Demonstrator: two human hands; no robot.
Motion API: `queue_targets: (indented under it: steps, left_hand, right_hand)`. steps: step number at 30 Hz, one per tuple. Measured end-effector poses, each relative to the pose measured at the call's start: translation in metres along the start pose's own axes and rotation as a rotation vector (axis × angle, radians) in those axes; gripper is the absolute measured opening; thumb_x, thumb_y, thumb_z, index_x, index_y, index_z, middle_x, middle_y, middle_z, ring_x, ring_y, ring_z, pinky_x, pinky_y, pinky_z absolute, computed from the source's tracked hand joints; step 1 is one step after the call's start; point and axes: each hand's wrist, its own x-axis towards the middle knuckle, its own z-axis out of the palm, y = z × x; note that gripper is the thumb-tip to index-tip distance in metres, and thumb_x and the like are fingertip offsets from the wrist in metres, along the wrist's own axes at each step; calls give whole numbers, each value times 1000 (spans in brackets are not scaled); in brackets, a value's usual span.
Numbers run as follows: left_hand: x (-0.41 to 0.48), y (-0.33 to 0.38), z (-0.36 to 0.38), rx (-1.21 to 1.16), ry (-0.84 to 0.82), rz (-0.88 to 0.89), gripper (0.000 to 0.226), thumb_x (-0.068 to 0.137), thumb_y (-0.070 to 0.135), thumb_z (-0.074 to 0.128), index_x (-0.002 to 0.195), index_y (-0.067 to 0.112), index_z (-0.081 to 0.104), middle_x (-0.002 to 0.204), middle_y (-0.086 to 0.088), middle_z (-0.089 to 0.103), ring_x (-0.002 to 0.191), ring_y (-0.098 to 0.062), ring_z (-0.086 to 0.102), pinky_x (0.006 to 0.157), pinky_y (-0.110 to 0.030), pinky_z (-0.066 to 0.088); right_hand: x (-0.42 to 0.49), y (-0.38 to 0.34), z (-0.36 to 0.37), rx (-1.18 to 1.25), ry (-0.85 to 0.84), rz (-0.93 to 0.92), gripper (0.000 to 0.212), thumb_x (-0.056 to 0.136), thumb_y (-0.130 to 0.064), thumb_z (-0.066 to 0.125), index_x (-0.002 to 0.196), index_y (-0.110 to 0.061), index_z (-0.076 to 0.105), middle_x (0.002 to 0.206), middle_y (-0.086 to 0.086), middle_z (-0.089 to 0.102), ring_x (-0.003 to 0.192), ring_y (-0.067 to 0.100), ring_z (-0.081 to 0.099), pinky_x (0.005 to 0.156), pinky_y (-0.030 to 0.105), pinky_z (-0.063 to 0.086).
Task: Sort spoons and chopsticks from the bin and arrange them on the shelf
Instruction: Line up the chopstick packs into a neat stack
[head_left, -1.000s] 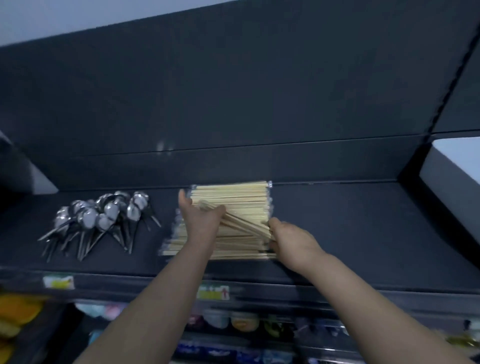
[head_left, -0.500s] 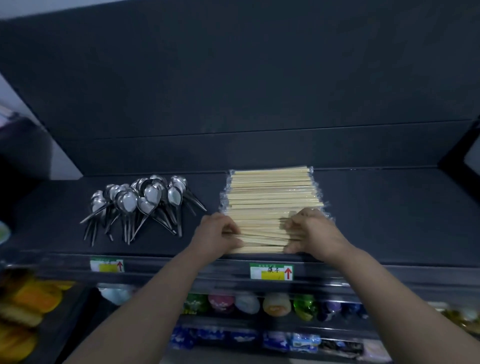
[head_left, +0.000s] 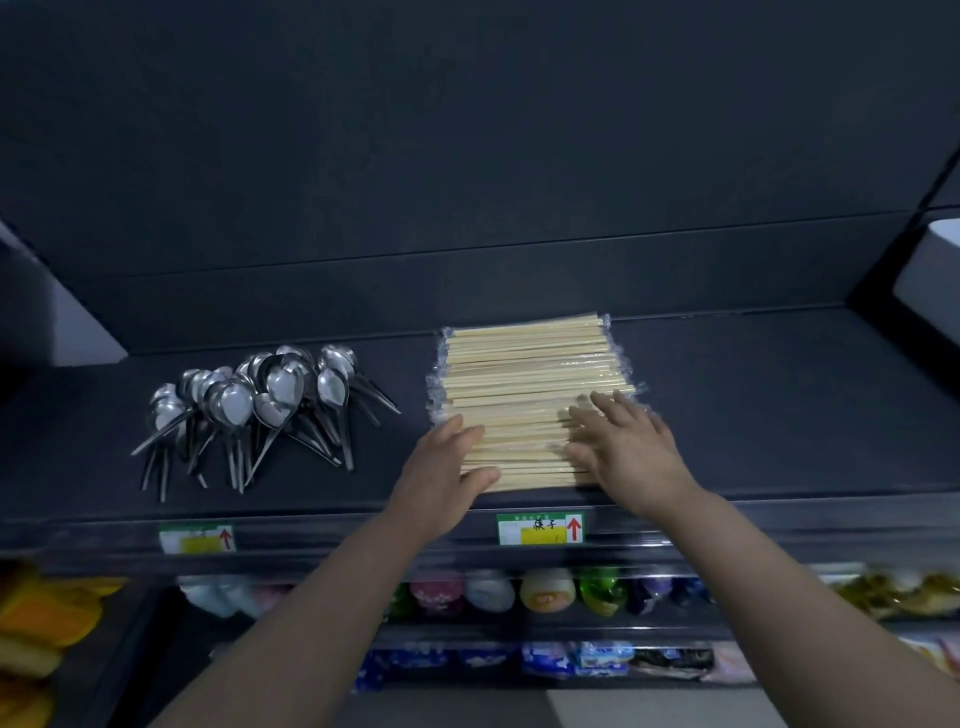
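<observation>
A flat stack of pale wrapped chopsticks lies crosswise on the dark shelf, right of centre. My left hand rests with straight fingers on the stack's near left corner. My right hand lies flat, fingers spread, on the stack's near right part. To the left, a heap of metal spoons lies on the same shelf, bowls toward the back and handles fanned toward me. The bin is out of view.
Two price labels sit on the shelf's front rail. Below it, lower shelves hold colourful packaged goods and yellow packs at far left. A dark back panel rises behind the shelf; a white wall shows at the right.
Both hands went from gripping chopsticks at the stack's front to lying flat on it with fingers straightened. The loose slanted chopsticks seen one second ago now lie in line.
</observation>
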Motion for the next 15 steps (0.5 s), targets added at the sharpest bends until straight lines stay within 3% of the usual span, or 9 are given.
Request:
queue_targets:
  steps: [3, 5, 7, 11, 15]
  left_hand:
    - [-4, 1, 3, -65, 94, -71, 57, 100, 36, 46, 152, 18, 28, 161, -3, 12, 148, -18, 7, 118, -34, 13]
    - [-1, 5, 2, -147, 127, -142, 62, 102, 32, 44, 154, 12, 17, 161, -3, 10, 147, -17, 8, 116, -27, 13]
    - [6, 8, 2, -223, 109, -225, 61, 102, 29, 44, 152, 6, 18, 155, -7, 21, 142, -20, 22, 112, -24, 19]
    - [18, 4, 9, -246, 97, -320, 56, 99, 34, 46, 141, 0, 34, 145, -18, 38, 135, -32, 37, 112, -48, 33]
    - [20, 7, 6, -225, 178, -362, 63, 98, 36, 48, 147, 2, 27, 155, -13, 28, 141, -30, 28, 116, -45, 27]
  right_hand:
    - [2, 7, 6, 61, 51, 33, 47, 100, -47, 38, 144, -32, 40, 159, -1, 19, 148, 20, 8, 118, 43, 9]
    - [3, 12, 8, 52, 100, 110, 54, 100, -47, 36, 150, -28, 26, 161, 4, 10, 148, 27, 0, 119, 44, 7]
    - [6, 15, 7, 108, 36, 177, 62, 101, -47, 33, 154, -22, 14, 161, 8, 1, 148, 30, -7, 120, 44, 5]
    - [7, 17, 5, 214, -13, 174, 64, 101, -41, 37, 154, -14, 13, 161, 7, 1, 148, 25, 0, 117, 41, 14]
    - [11, 23, -1, 181, 36, 204, 68, 101, -40, 37, 154, -8, 8, 161, 11, 0, 148, 28, -3, 120, 38, 9]
